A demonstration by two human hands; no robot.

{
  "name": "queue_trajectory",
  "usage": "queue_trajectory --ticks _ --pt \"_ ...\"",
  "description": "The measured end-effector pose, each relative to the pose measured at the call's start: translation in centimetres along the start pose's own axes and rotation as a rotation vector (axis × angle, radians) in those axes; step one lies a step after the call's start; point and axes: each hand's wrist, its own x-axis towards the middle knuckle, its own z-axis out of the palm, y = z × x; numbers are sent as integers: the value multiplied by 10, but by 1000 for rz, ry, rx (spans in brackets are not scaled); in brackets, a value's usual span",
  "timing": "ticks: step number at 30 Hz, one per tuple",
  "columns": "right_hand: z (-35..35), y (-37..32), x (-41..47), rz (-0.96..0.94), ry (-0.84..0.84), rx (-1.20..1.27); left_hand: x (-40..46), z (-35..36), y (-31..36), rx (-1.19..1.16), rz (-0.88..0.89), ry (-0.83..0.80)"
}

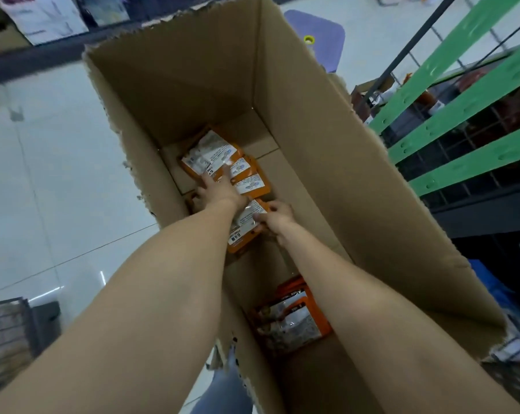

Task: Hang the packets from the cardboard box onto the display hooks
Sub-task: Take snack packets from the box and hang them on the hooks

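A tall open cardboard box (327,150) stands on the floor, and both my arms reach down into it. Orange-and-white packets (211,156) lie overlapped on its bottom at the far end. My left hand (215,188) rests on that pile with its fingers stretched over the packets. My right hand (275,215) pinches the edge of a packet (244,228) that lies slightly nearer to me. More orange packets (294,318) with clear windows lie at the near end of the box, partly under my right forearm.
A display rack with green strips (450,124) and a dark wire grid stands to the right of the box. A purple stool (318,34) sits beyond the box. Pale floor tiles (43,180) lie to the left, with a wire basket (4,333) at the lower left.
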Motion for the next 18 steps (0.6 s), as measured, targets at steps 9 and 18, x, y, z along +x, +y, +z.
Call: queue_trajectory --ticks 9,18 --pt "-64 11 -25 -27 303 -450 -41 39 19 234 154 -185" --pt "-97 0 -77 -490 236 -823 -86 31 36 214 353 -162"
